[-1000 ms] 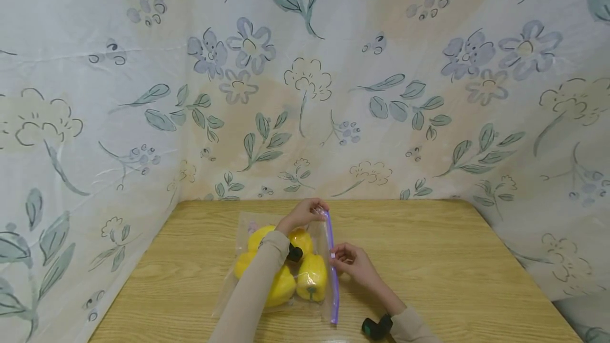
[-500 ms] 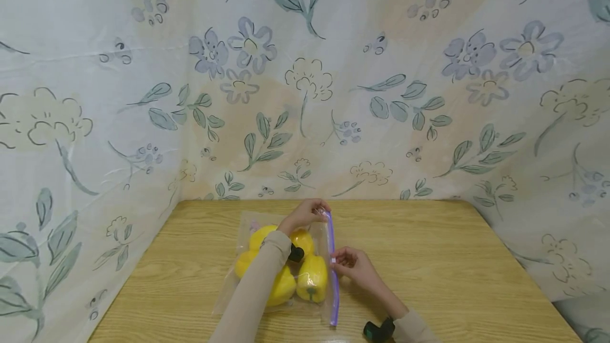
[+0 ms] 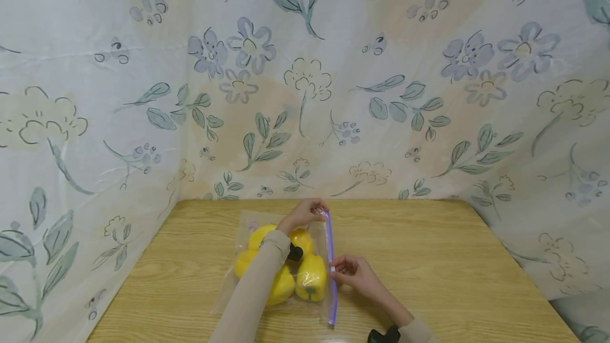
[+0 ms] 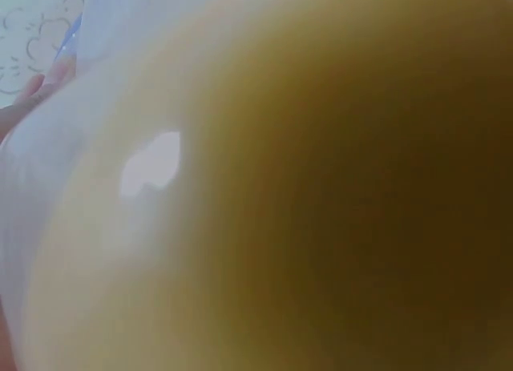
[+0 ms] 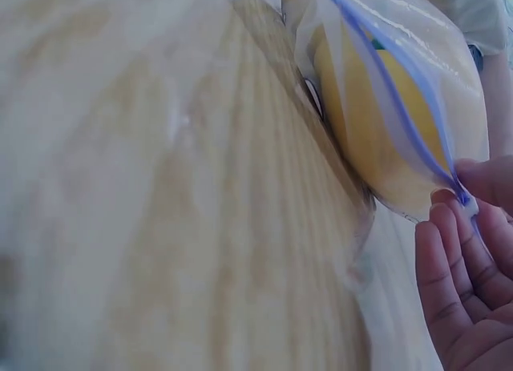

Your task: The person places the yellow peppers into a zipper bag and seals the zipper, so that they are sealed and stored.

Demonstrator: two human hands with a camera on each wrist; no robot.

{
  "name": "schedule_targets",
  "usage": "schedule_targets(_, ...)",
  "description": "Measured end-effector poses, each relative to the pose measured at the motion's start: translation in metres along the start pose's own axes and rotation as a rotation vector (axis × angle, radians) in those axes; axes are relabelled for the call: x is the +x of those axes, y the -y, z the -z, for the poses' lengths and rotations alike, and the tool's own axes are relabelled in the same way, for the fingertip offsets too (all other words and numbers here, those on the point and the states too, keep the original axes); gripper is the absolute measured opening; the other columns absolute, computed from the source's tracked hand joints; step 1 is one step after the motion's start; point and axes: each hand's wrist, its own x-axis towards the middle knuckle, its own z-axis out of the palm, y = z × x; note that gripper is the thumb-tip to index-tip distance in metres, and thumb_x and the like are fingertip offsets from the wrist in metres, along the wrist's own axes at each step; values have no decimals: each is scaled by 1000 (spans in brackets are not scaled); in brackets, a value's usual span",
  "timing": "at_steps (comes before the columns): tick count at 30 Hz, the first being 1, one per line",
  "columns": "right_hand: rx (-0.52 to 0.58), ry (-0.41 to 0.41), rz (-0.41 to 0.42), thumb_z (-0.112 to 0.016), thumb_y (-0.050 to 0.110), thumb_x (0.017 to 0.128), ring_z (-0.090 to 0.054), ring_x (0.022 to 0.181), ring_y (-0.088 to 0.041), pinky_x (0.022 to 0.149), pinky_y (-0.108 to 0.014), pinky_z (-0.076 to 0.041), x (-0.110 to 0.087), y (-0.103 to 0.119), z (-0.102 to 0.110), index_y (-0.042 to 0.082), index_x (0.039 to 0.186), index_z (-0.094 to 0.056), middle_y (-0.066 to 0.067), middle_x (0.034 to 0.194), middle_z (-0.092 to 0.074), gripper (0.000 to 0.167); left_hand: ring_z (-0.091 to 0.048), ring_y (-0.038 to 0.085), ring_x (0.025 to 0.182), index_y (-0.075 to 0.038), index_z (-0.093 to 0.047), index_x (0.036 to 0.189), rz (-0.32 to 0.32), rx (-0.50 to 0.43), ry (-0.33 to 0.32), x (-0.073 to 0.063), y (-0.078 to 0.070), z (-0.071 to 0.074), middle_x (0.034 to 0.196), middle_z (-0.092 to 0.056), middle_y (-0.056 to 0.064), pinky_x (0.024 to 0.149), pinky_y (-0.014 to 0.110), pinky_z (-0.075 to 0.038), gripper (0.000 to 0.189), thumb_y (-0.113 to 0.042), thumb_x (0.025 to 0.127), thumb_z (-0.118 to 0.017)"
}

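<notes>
A clear zip bag (image 3: 248, 221) with a purple zip strip (image 3: 332, 300) lies on the table, its zip side to the right. Inside are several yellow bell peppers (image 3: 311, 277), partly covered by the left forearm. My left hand (image 3: 302, 215) pinches the far end of the strip. Between the thumb and fingers of my right hand (image 3: 359, 277) is the small white slider (image 5: 470, 204) partway along the strip. In the right wrist view the strip gapes apart on the near side of the slider. A blurred yellow pepper (image 4: 240, 227) fills most of the left wrist view.
The wooden table (image 3: 429, 247) extends to both sides of the bag. Floral cloth (image 3: 305, 94) hangs behind and beside it. A black wrist device (image 3: 383, 335) sits at the right wrist, another (image 3: 295, 252) at the left.
My right hand has slid toward the near edge of the table along the strip, and the white slider has moved with it. The left hand stays at the far end.
</notes>
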Motion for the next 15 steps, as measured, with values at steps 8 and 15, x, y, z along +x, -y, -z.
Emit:
schedule_targets(8, 28, 55, 13, -67, 10, 85, -60, 75, -8, 66, -23, -53, -9, -7, -2, -6, 103, -62, -18, 88, -64, 24, -52, 14, 88, -5, -64, 104, 28, 18, -6, -1, 2, -1, 100, -63, 6, 80, 27, -44, 19, -5, 84, -66)
schedule_targets(15, 33, 74, 11, -69, 12, 83, -60, 78, -7, 69, -23, -53, -17, -5, -3, -4, 103, -62, -13, 89, -64, 26, -53, 14, 89, -2, -63, 107, 28, 29, -7, -1, 1, -1, 102, -63, 6, 81, 27, -45, 22, -5, 85, -65)
